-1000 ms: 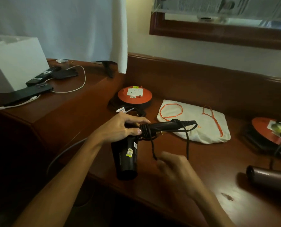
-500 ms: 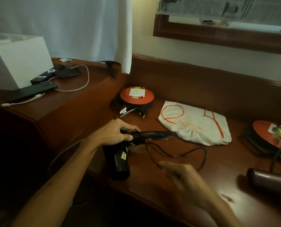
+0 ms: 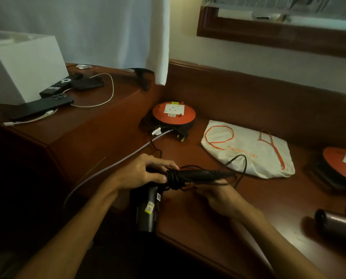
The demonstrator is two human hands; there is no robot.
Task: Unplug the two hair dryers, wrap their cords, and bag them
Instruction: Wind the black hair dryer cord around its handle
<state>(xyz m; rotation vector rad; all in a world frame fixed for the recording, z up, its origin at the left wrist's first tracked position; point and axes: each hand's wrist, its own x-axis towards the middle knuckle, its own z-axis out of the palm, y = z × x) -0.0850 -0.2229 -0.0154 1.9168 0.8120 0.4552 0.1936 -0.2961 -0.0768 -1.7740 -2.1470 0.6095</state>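
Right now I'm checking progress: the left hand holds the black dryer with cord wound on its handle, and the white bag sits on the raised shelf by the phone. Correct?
Not quite. The left hand does hold the black dryer with cord wound on its handle, but the head view shows the white bag lying on the lower desk beside the orange reel, not on the shelf by the phone.

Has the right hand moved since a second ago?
Yes. The right hand has come up and leftward toward the black dryer, closer to the white bag.
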